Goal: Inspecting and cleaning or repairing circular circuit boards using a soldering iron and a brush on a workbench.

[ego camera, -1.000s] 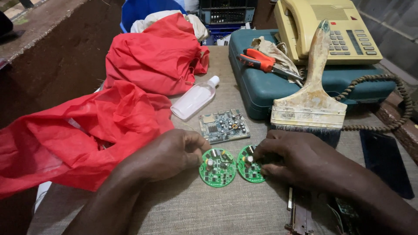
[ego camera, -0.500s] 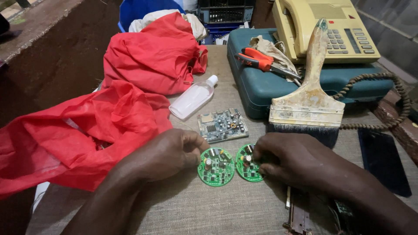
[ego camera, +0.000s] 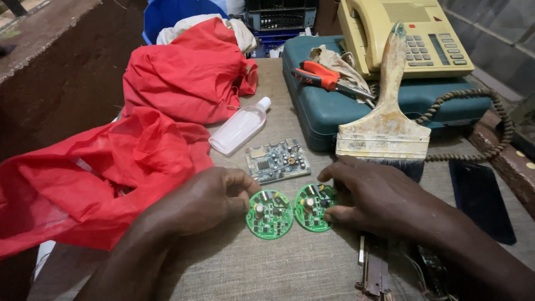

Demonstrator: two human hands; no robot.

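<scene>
Two round green circuit boards lie side by side on the grey cloth-covered table. My left hand (ego camera: 209, 199) rests its fingertips on the left edge of the left round board (ego camera: 270, 214). My right hand (ego camera: 384, 198) pinches the right edge of the right round board (ego camera: 313, 207). Just behind them lies a rectangular grey-blue circuit board (ego camera: 278, 160), touched by neither hand.
A wide paint-stained brush (ego camera: 387, 120) leans on a teal tool case (ego camera: 356, 108) holding red pliers (ego camera: 320, 75) and a beige desk phone (ego camera: 404, 36). Red plastic bags (ego camera: 139, 150) fill the left. A clear small bottle (ego camera: 239, 127) lies near. A dark phone (ego camera: 482, 200) lies right.
Both hands stay on the round boards with only slight finger shifts; the boards sit in nearly the same spot.
</scene>
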